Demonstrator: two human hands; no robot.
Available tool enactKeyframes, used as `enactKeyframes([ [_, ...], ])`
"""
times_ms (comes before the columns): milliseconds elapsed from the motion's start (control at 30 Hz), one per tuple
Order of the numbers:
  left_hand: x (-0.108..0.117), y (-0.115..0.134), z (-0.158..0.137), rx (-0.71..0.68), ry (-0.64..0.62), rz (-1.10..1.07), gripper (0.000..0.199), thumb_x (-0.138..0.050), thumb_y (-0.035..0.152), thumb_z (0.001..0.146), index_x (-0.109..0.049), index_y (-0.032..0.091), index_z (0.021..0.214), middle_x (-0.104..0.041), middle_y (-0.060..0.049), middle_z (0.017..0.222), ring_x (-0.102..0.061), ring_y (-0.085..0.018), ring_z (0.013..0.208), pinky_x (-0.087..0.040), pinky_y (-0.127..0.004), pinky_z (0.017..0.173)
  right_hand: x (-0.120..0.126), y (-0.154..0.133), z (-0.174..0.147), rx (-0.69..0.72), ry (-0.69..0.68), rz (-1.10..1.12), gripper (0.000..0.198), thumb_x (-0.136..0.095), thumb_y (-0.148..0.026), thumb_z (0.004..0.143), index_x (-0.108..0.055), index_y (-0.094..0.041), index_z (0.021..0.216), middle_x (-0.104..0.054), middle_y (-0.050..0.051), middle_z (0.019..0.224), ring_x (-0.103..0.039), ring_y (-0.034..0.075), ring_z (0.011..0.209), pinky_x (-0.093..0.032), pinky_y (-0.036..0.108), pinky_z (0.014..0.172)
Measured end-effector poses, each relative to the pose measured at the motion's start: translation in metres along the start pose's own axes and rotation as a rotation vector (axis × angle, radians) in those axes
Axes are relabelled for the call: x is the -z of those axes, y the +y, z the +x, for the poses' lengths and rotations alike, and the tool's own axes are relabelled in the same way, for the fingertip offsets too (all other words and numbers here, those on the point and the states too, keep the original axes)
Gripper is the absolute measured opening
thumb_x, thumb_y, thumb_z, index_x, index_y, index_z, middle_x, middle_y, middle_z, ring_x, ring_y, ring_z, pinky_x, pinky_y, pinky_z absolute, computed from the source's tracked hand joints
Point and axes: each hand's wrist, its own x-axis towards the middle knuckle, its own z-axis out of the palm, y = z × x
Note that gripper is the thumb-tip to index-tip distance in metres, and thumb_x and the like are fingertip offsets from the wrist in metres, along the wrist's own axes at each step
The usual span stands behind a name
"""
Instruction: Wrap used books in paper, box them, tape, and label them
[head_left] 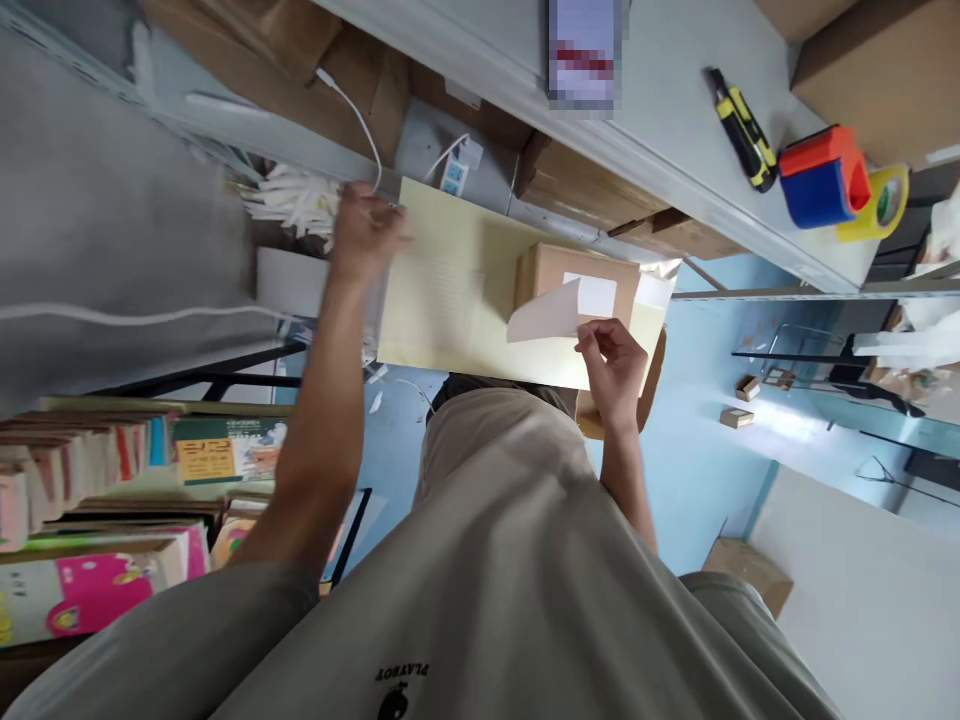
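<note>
One thin, curling paper is pinched in my right hand near a square-edged cardboard box; my left hand half-curls, its hold unclear.

A grey-beige short-sleeved shirt bears black PLAYBOY lettering and, seemingly, a cropped emblem.

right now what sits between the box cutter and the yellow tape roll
In the head view, a red-and-blue object lies between the box cutter and the yellow tape roll.
</note>
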Motion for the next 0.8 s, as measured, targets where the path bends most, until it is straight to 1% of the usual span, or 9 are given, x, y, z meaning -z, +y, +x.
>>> enactKeyframes([
  [67,-0.036,-0.003,-0.013,0.011,-0.025,-0.072,0.057,-0.094,0.065,0.092,-0.065,0.026,0.121,-0.079,-0.006,0.113,-0.087,-0.032,0.118,-0.076,-0.038,0.084,0.005,0.008,0.003,0.022,0.021,-0.044,0.030,-0.078,-0.054,0.106,-0.074,-0.027,0.096,-0.078,0.003,0.093,-0.074,0.020,0.087,-0.061,0.035,0.077],
  [200,-0.123,-0.022,-0.058,0.062,-0.124,-0.204,0.063,-0.100,0.067,0.086,-0.061,0.026,0.114,-0.077,-0.004,0.110,-0.088,-0.029,0.111,-0.075,-0.033,0.075,0.015,0.020,0.005,0.075,0.004,-0.105,0.022,-0.075,-0.047,0.107,-0.073,-0.027,0.097,-0.078,0.003,0.096,-0.073,0.019,0.085,-0.063,0.035,0.077],
  [267,-0.152,-0.032,-0.071,0.099,-0.165,-0.250,0.065,-0.101,0.067,0.083,-0.058,0.025,0.107,-0.077,-0.004,0.111,-0.087,-0.028,0.108,-0.073,-0.030,0.071,0.017,0.026,0.003,0.088,-0.024,-0.115,0.020,-0.074,-0.044,0.108,-0.073,-0.028,0.097,-0.078,0.002,0.097,-0.072,0.019,0.085,-0.063,0.035,0.077],
  [400,-0.181,-0.048,-0.075,0.146,-0.158,-0.251,0.065,-0.102,0.061,0.076,-0.053,0.025,0.098,-0.077,-0.002,0.108,-0.084,-0.023,0.101,-0.069,-0.025,0.064,0.020,0.042,0.000,0.113,-0.100,-0.066,0.016,-0.074,-0.038,0.109,-0.076,-0.027,0.097,-0.078,0.001,0.096,-0.072,0.018,0.083,-0.063,0.035,0.077],
  [533,-0.203,-0.060,-0.078,0.144,-0.036,-0.216,0.056,-0.097,0.057,0.075,-0.054,0.026,0.094,-0.074,0.000,0.096,-0.079,-0.020,0.087,-0.064,-0.024,0.057,0.026,0.061,0.000,0.118,-0.146,0.043,0.016,-0.074,-0.034,0.110,-0.080,-0.026,0.097,-0.080,0.002,0.097,-0.072,0.016,0.081,-0.061,0.034,0.076],
  [600,-0.216,-0.065,-0.082,0.137,0.023,-0.212,0.052,-0.093,0.059,0.078,-0.055,0.026,0.092,-0.071,0.001,0.090,-0.077,-0.018,0.080,-0.063,-0.025,0.056,0.034,0.069,0.001,0.085,-0.206,0.098,0.018,-0.076,-0.039,0.111,-0.084,-0.026,0.101,-0.082,0.003,0.101,-0.074,0.016,0.084,-0.062,0.034,0.078],
  [700,-0.232,-0.070,-0.088,0.136,0.096,-0.216,0.049,-0.091,0.060,0.081,-0.057,0.027,0.092,-0.071,0.001,0.087,-0.073,-0.016,0.074,-0.061,-0.024,0.054,0.052,0.083,0.004,0.015,-0.320,0.177,0.029,-0.081,-0.055,0.109,-0.087,-0.027,0.106,-0.084,0.004,0.108,-0.076,0.017,0.089,-0.064,0.034,0.081],
  [733,-0.236,-0.071,-0.090,0.135,0.120,-0.208,0.049,-0.092,0.060,0.081,-0.058,0.027,0.092,-0.070,0.001,0.087,-0.072,-0.016,0.074,-0.060,-0.023,0.053,0.060,0.089,0.006,-0.008,-0.323,0.198,0.033,-0.081,-0.060,0.108,-0.087,-0.027,0.107,-0.085,0.004,0.109,-0.076,0.017,0.089,-0.065,0.034,0.081],
  [800,-0.243,-0.072,-0.092,0.126,0.162,-0.178,0.049,-0.092,0.062,0.080,-0.060,0.027,0.094,-0.069,0.001,0.087,-0.070,-0.015,0.076,-0.059,-0.021,0.052,0.078,0.105,0.011,-0.053,-0.235,0.219,0.038,-0.080,-0.064,0.108,-0.087,-0.027,0.105,-0.085,0.004,0.109,-0.075,0.017,0.086,-0.065,0.035,0.080],
])
